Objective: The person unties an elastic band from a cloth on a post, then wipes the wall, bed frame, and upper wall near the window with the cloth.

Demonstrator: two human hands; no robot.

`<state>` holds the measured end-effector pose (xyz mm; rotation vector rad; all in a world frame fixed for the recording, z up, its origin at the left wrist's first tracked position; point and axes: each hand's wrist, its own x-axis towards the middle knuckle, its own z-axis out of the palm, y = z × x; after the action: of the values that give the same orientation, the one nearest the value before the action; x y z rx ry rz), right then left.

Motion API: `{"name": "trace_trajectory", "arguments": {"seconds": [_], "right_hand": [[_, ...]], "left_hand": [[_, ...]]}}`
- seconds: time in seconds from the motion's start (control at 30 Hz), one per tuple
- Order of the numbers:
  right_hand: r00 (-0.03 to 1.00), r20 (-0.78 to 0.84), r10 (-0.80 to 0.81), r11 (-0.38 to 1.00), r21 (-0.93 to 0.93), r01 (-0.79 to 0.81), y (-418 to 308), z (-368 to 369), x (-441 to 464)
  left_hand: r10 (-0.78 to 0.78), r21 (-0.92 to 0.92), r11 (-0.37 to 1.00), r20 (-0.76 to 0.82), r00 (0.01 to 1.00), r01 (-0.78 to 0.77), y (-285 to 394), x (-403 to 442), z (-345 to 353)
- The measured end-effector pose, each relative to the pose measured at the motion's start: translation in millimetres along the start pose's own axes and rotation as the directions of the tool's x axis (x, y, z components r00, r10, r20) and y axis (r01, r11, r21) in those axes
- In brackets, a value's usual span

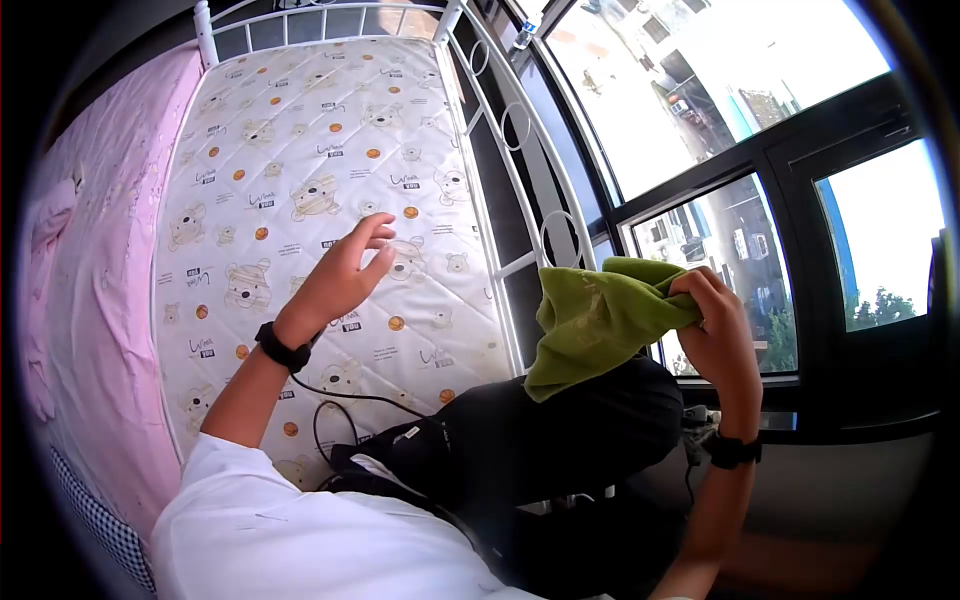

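My right hand (715,325) is closed on one end of a green cloth (605,320), which hangs bunched and folded to the left, above my dark-trousered leg (570,440). Faint pale lettering shows on the cloth. My left hand (350,268) hangs over the mattress (225,330) with its fingers apart and nothing in them. That mattress is white and quilted, printed with bears, small orange balls and words. Both wrists carry black bands, and a thin black cable (365,397) runs from the left one towards my lap.
White metal rails (520,190) edge the bed's right side and far end. Pink bedding (110,230) lies along the left. Dark-framed windows (720,260) stand close on the right, and a plastic bottle (527,30) sits near the far window edge.
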<state>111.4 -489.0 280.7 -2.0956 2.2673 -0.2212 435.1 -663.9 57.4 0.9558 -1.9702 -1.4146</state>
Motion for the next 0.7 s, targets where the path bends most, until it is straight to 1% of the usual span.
{"name": "trace_trajectory", "arguments": {"seconds": [0.03, 0.07, 0.1, 0.17, 0.23, 0.3, 0.33, 0.37, 0.43, 0.47, 0.5, 0.57, 0.6, 0.67, 0.7], "right_hand": [[0.998, 0.056, 0.04, 0.999, 0.014, -0.04, 6, 8, 16], [0.986, 0.149, 0.075, 0.997, -0.012, -0.074, 16, 18, 30], [0.968, 0.228, 0.103, 0.995, -0.021, -0.101, 19, 28, 45], [0.935, 0.331, 0.127, 0.988, 0.036, -0.147, 27, 51, 65], [0.835, 0.496, 0.239, 0.963, -0.015, -0.268, 20, 65, 88], [0.839, 0.505, 0.202, 0.954, 0.091, -0.285, 16, 80, 105], [0.9, 0.402, 0.168, 0.963, 0.129, -0.237, 19, 98, 107], [0.945, 0.297, 0.135, 0.972, 0.148, -0.185, 21, 116, 107], [0.977, 0.153, 0.149, 0.973, 0.15, -0.172, 18, 139, 108], [0.964, 0.16, 0.212, 0.939, 0.238, -0.247, 17, 138, 108], [0.927, 0.193, 0.321, 0.892, 0.267, -0.364, 17, 137, 110], [0.908, 0.189, 0.373, 0.838, 0.352, -0.417, 19, 138, 112], [0.912, 0.204, 0.356, 0.846, 0.344, -0.407, 25, 141, 114], [0.921, 0.185, 0.342, 0.866, 0.319, -0.386, 32, 149, 115], [0.911, 0.202, 0.36, 0.838, 0.359, -0.411, 33, 149, 115]], "left_hand": [[-0.073, 0.279, 0.953, -0.157, 0.985, 0.115, -36, 1, -12], [-0.171, 0.487, 0.837, -0.2, 0.965, 0.249, -62, -5, -23], [-0.249, 0.661, 0.658, -0.26, 0.933, 0.36, -85, -17, -32], [-0.49, 0.639, 0.515, -0.328, 0.808, 0.571, -128, -39, -42], [-0.504, 0.653, 0.463, -0.362, 0.784, 0.6, -169, -75, -36], [-0.278, 0.834, 0.346, -0.347, 0.896, 0.431, -189, -111, -16], [-0.192, 0.85, 0.323, -0.372, 0.908, 0.417, -208, -123, -8], [-0.205, 0.863, 0.334, -0.327, 0.923, 0.38, -209, -119, -6], [-0.149, 0.805, 0.402, -0.412, 0.899, 0.436, -208, -122, -6], [-0.15, 0.8, 0.406, -0.418, 0.896, 0.441, -209, -123, -6], [-0.187, 0.787, 0.409, -0.423, 0.887, 0.462, -210, -123, -6], [-0.146, 0.811, 0.399, -0.405, 0.903, 0.428, -208, -122, -7], [-0.168, 0.805, 0.398, -0.407, 0.898, 0.44, -205, -121, -7], [-0.185, 0.8, 0.391, -0.416, 0.89, 0.455, -206, -123, -5], [-0.183, 0.805, 0.391, -0.407, 0.895, 0.446, -206, -121, -7]]}}
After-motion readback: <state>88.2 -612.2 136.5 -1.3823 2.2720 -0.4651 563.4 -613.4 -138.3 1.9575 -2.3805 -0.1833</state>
